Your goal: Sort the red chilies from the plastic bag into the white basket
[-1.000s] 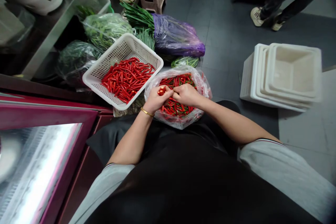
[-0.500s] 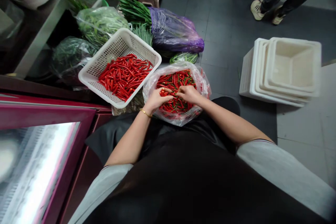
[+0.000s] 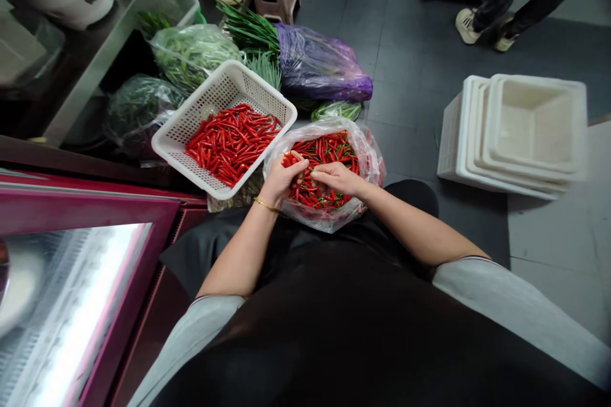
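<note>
Lettering, labels, brands, numbers, signs: none legible. Red marks [image 3: 372, 154] on clear plastic bag [image 3: 329, 223] too small to read.

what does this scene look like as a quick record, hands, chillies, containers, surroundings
left hand: curled around some red chillies
right hand: thumb and fingertips near the left hand; whether they grip anything is unclear
plastic bag: open below both hands, red chillies with green stems inside
white basket: left of the bag, tilted, holding red chillies
beyond basket: purple bag with long green leaves sticking out
right side: stacked white bins
</note>
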A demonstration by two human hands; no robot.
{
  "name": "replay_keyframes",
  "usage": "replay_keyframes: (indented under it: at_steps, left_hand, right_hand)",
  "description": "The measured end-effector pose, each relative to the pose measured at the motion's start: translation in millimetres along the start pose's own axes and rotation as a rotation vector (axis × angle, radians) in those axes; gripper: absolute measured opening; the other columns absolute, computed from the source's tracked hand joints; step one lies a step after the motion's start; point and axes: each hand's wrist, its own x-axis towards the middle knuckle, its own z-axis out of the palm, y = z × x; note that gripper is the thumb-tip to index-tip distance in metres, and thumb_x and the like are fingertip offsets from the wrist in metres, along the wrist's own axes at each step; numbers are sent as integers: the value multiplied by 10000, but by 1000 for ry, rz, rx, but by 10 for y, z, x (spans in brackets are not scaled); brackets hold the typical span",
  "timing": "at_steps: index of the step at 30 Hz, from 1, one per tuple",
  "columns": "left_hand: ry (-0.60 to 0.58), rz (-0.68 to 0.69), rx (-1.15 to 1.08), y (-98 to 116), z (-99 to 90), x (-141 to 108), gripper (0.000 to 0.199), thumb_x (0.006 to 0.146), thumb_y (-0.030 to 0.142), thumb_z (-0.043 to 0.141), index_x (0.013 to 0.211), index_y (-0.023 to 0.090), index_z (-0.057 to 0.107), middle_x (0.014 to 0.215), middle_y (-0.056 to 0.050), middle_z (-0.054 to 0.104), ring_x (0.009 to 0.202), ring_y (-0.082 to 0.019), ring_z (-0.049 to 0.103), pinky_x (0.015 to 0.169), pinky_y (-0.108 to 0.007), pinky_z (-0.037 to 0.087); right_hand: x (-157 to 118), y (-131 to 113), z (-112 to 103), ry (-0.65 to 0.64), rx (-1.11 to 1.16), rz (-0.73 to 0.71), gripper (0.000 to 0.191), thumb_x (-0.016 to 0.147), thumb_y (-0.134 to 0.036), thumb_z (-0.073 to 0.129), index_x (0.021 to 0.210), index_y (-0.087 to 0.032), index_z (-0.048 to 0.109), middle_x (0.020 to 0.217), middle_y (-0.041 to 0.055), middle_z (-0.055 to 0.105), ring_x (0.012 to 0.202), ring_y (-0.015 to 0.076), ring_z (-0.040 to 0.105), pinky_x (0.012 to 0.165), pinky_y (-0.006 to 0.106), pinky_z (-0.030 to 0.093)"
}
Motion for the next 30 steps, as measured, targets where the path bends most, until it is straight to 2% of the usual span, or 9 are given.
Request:
replay_keyframes:
  at_steps: [2,4,8,11,15,17,22,26,30]
  left_hand:
    - [41,111,145,46,46,-62,295,729,451,694,735,199,541,550,25,500,481,-106,459,461,-238,352]
    - [63,270,311,91,123,-152,251,717,414,713,734,199,585,659,-23,582,625,-148,544,566,-266,427]
    - [62,432,398,205,149,-282,216,707,380,733,735,195,625,734,-57,620,735,-175,580,666,-286,459]
    - [212,330,145,286,-57,-224,217,772,400,651,754,189,601,639,-6,575,542,-114,511,505,-241,398]
    - [159,109,-71,244,-312,-78,163,707,306,663,731,162,592,579,13,574,407,-68,400,390,-214,278]
    - [116,47,-15,136,-311,-35,152,663,259,690,738,150,616,567,16,574,416,-63,400,400,-210,287]
    - [35,12,115,-127,-144,41,279,641,299,771,590,161,533,506,37,471,454,-61,388,445,-209,309]
    - [28,-22,69,-139,-166,62,373,701,389,749,559,182,473,476,39,429,428,-70,367,430,-221,285]
    - [-3,8,209,-177,-190,51,294,695,377,742,600,169,558,528,17,518,473,-87,439,486,-231,357]
  right_hand:
    - [22,-5,-18,12,81,50,387,844,-510,523,629,-189,491,446,-68,450,382,71,398,411,196,329]
    - [49,62,-7,157,110,103,398,876,-497,457,603,-209,429,413,-86,352,340,65,285,368,202,262]
    - [58,342,53,300,-329,172,417,953,-403,302,677,-182,523,506,-29,469,412,96,370,435,220,313]
    - [40,561,113,75,-793,81,268,926,-303,428,914,-163,656,832,64,639,612,124,531,545,229,332]
    - [126,679,62,-299,-1333,-62,345,983,-238,331,1101,-147,642,1025,144,616,791,173,582,599,253,319]
    - [182,630,-70,-300,-1410,-84,359,996,-224,299,1120,-124,621,1041,149,607,841,186,573,618,261,326]
    - [141,402,-358,-36,-1445,-32,351,1004,-242,289,1158,-144,589,1166,156,556,929,200,542,624,269,334]
    - [74,467,-263,-191,-1450,-102,329,987,-211,333,1189,-187,591,1195,144,550,963,209,541,652,280,347]
    - [140,600,-230,-279,-1446,-22,305,973,-218,377,1111,-155,642,1112,155,591,884,202,575,647,278,357]
